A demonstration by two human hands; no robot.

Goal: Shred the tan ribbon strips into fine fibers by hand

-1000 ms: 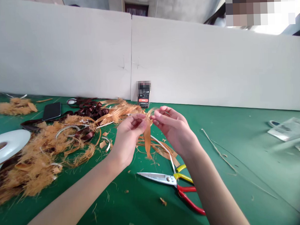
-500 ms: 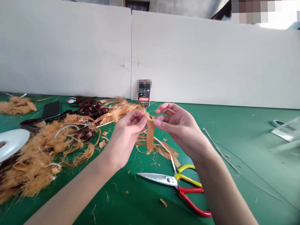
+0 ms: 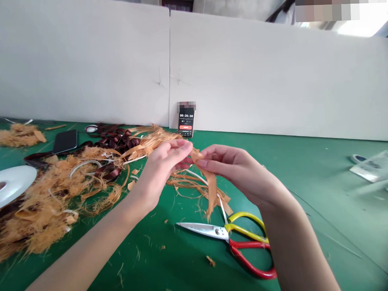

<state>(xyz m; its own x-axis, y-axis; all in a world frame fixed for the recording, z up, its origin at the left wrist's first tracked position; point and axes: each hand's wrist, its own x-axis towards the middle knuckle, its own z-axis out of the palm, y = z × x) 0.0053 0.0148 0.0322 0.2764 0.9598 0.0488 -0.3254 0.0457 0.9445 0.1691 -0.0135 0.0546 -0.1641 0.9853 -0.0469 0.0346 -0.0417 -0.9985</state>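
Note:
An orange-brown ribbon (image 3: pixel 211 189) hangs at a slant from between my hands, its lower end frayed. The fingers of my left hand (image 3: pixel 169 163) are pinched on its upper end. My right hand (image 3: pixel 231 161) grips the same ribbon a little lower, between thumb and fingers. Beneath them, loose orange strips (image 3: pixel 190 183) and a thin white strip (image 3: pixel 220 206) lie on the green table (image 3: pixel 147 257). Scissors (image 3: pixel 216 231) with one yellow and one red handle rest near my right forearm, which covers part of the handles.
Fluffy orange fibres (image 3: pixel 52 197), dark brown ribbon (image 3: pixel 117 139) and a white reel (image 3: pixel 17 185) crowd the left side. A dark phone (image 3: pixel 65 141) lies behind them. Another phone (image 3: pixel 186 120) leans against the white board (image 3: pixel 258 71). Clear plastic bags (image 3: pixel 374 166) lie right.
My right hand has closed on the ribbon, its fingers no longer spread. The hanging end has swung right and down, from upright to slanted. My left hand has shifted slightly up.

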